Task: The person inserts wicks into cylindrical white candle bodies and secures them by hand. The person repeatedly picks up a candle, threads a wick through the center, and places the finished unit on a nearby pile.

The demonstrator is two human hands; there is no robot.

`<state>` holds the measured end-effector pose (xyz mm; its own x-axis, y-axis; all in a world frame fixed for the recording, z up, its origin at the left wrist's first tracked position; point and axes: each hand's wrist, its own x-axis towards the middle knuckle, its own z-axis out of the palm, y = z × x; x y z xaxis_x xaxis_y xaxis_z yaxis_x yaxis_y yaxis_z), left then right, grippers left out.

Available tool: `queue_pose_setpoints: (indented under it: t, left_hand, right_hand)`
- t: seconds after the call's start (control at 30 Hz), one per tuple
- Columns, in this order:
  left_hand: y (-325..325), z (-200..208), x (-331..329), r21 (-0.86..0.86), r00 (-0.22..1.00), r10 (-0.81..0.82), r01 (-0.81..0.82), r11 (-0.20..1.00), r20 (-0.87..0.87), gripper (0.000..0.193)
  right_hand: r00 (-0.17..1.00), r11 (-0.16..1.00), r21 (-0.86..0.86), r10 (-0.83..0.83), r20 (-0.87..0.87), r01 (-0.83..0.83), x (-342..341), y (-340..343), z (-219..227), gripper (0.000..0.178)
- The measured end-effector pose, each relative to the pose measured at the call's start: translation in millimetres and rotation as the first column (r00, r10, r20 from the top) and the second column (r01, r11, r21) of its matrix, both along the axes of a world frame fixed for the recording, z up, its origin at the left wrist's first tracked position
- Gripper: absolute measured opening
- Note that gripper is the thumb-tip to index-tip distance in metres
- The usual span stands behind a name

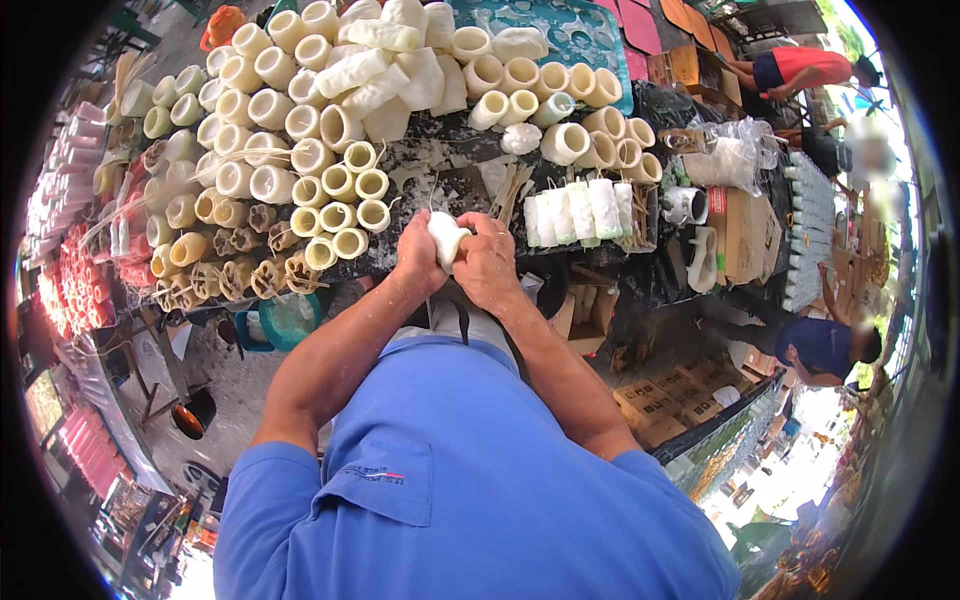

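Both my hands are closed round a smooth white lump (446, 236) that looks like wax, just off the near edge of the table. My left hand (416, 250) wraps its left side, and my right hand (488, 262) presses the right side with bent fingers. A thin pale strand, like a wick, sticks up above the lump. Beyond the hands the dark tabletop (425, 165) is littered with white flakes. To the left stand rows of hollow cream cups (340, 187), apparently rubber or wax moulds. On the right, rough white candle-like cylinders (577, 213) lie side by side in a tray.
White slabs (385, 75) are heaped at the back, near a teal sheet (575, 40). Cardboard boxes (745, 235) and a plastic bag (725, 160) sit at the right. A teal tub (290, 322) is below the table's left part. Other people (815, 345) stand off to the right.
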<state>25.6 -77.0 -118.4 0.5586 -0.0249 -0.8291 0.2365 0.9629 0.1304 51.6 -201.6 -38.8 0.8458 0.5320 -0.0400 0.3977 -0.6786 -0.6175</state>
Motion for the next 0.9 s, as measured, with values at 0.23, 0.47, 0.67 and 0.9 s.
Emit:
queue_pose_setpoints:
  t: [0.23,0.47,0.67,0.9]
  left_hand:
    - [-6.1,12.8,-4.8,0.086,0.997,0.081,-0.080,0.993,-0.006,0.038]
    - [-11.7,10.2,-15.8,0.085,0.999,-0.013,0.016,0.996,-0.035,0.041]
    - [-6.0,10.5,-9.8,0.053,0.993,0.107,-0.110,0.993,0.058,0.037]
    - [2.3,29.9,-5.6,0.072,0.966,0.101,-0.122,0.990,0.238,0.030]
  right_hand:
    - [0.995,0.972,-0.229,0.067,0.069,-0.049,-11.3,-4.2,2.3,0.029]
    - [0.827,0.975,0.195,0.023,-0.561,0.105,-0.9,-12.6,-13.1,0.040]
    - [0.971,0.973,0.227,0.005,-0.240,0.051,-12.7,-27.5,2.1,0.023]
    - [0.653,0.446,0.599,0.041,-0.756,0.665,-31.8,-58.6,-0.4,0.019]
